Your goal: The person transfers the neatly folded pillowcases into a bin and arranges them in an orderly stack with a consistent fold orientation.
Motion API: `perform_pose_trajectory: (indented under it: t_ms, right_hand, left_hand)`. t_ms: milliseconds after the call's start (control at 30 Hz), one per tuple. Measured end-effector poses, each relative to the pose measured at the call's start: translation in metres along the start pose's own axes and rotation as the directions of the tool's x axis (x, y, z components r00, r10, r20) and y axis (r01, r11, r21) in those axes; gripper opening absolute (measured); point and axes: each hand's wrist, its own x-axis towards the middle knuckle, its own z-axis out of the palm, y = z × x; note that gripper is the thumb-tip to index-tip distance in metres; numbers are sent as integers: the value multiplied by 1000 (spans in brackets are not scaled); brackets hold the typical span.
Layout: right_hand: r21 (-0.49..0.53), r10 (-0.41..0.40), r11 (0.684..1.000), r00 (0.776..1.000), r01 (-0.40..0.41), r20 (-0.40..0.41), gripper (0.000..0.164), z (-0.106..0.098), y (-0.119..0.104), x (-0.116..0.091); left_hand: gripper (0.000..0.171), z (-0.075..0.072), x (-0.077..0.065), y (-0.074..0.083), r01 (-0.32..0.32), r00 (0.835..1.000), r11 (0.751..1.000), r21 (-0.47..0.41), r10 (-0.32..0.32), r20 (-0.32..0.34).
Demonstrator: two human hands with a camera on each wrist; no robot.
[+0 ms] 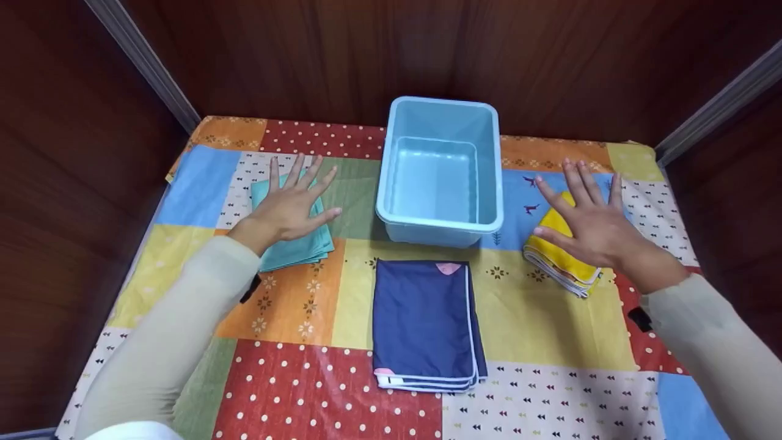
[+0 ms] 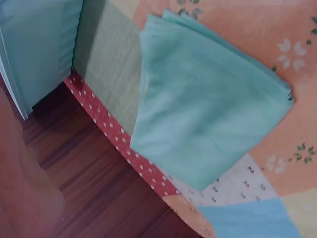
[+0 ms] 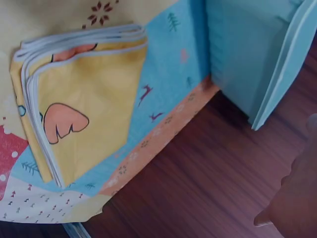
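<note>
My left hand (image 1: 286, 211) is spread with straight fingers above a folded teal cloth (image 2: 208, 99) on the left of the table. On the right, my right hand (image 1: 595, 229) is likewise spread over a folded yellow cloth (image 3: 99, 99) with white edging and an orange print. Both hands hold nothing. Between them, nearer to me, lies a folded navy blue cloth (image 1: 421, 321) with white piping and pink patches. Behind it stands a light blue plastic bin (image 1: 440, 229) with nothing inside.
A patchwork-patterned tablecloth (image 1: 287, 385) covers the table. Dark wood panels (image 1: 305, 61) rise at the back and both sides, with metal strips (image 1: 153, 67) at the corners. The bin stands close to the back edge.
</note>
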Motion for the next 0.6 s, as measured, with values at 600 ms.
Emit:
perform_pose_trajectory:
  t_ms: [600]
  right_hand:
    - [1, -138, 990, 987, 138, -79, 83, 23, -29, -32]
  left_hand:
    - [83, 37, -37, 35, -93, 996, 995, -26, 93, -13]
